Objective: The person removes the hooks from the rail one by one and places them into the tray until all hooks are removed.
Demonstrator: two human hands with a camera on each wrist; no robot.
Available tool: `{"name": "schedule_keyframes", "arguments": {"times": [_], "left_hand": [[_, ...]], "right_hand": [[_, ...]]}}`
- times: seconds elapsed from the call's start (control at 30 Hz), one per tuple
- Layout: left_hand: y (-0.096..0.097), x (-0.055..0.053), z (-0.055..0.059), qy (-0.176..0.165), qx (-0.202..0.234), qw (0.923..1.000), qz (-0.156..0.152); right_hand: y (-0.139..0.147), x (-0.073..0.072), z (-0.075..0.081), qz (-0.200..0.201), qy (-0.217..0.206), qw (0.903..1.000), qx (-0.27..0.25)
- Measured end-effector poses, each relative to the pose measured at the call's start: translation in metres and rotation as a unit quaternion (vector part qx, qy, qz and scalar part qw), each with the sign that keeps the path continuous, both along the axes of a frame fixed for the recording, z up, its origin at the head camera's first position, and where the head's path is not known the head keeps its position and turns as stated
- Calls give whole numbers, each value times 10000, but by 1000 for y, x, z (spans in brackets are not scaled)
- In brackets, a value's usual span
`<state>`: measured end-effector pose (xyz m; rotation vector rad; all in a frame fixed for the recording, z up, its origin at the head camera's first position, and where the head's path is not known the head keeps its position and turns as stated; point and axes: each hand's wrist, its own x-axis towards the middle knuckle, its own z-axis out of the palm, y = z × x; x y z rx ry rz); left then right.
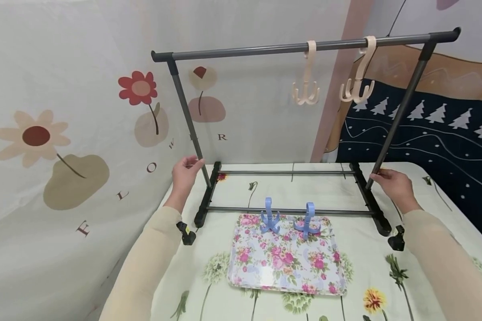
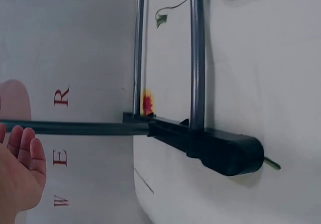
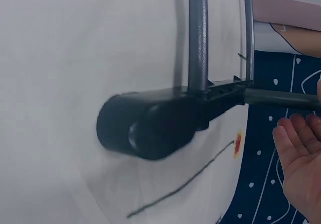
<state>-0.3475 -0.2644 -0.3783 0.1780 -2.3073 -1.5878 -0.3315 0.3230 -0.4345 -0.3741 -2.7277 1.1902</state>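
A dark grey clothes rack [image 1: 249,52] stands on the table, with two uprights, a top bar and a black-footed base. My left hand [image 1: 184,176] holds the left upright low down, thumb and fingers at the pole; the left wrist view shows its fingertips [image 2: 37,147] against it. On the other side, my right hand [image 1: 395,187] pinches the right upright just above the foot. Two beige four-pronged hooks, one nearer the middle [image 1: 306,80] and one further right [image 1: 361,73], hang from the top bar.
A floral tray [image 1: 285,272] lies in front of the base. Two blue hooks, left [image 1: 269,218] and right [image 1: 308,223], are at its far edge by the front rail. White patterned cloth [image 1: 176,276] covers the table, and printed curtains [image 1: 84,53] hang behind and to the left.
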Motion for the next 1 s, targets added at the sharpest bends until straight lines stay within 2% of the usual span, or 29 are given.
{"name": "schedule_keyframes", "arguments": {"times": [0.27, 0.47, 0.63, 0.83, 1.0], "left_hand": [[-10, -16, 8, -66, 0, 9995, 312], [-7, -24, 15, -138, 20, 9995, 278], [1, -32, 22, -164, 207, 9992, 310], [6, -41, 24, 51, 337, 9982, 493], [11, -43, 25, 208, 389, 9975, 549]], "right_hand": [[4, 17, 26, 63, 160, 9996, 238], [9, 22, 41, -38, 483, 9983, 317], [7, 26, 54, -122, 807, 9962, 289], [-6, 26, 79, -177, 1218, 9920, 277], [-17, 26, 101, -158, 1581, 9870, 259]]}}
